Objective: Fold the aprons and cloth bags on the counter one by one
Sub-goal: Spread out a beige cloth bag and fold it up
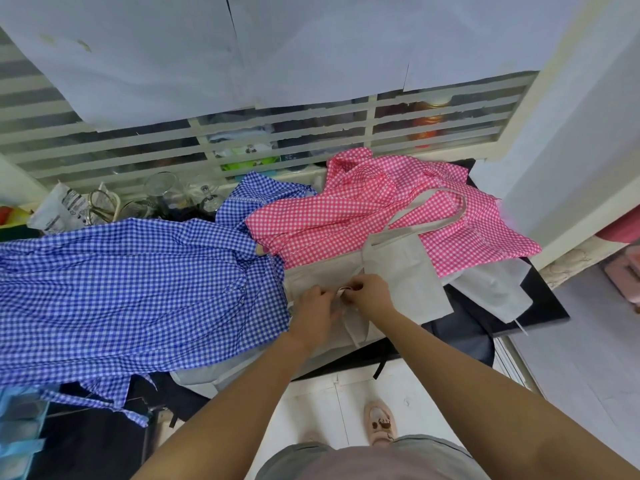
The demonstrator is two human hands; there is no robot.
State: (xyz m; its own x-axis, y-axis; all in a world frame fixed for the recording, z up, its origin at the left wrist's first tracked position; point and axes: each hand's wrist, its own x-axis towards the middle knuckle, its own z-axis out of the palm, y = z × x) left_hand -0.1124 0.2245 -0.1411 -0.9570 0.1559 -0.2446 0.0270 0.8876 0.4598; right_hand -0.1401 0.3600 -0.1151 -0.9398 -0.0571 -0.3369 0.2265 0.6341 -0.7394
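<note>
Blue checked apron point(131, 289) lies crumpled and unfolded at left. Centre: left grip point(313, 313) and right grip point(369, 294), fingers curled, together pinch a strap of the beige cloth bag point(408, 268), which lies spread, its handles across the unfolded pink checked apron point(363, 216). Black surface point(540, 306) shows at right. Judgement: the bag's fold is barely begun and nothing looks finished.

Before me the black counter point(540, 299) bears a blue apron point(121, 289) at my left and a pink apron point(363, 209) behind. A beige bag point(408, 271) lies between them, with a white bag point(491, 292) at the right.
</note>
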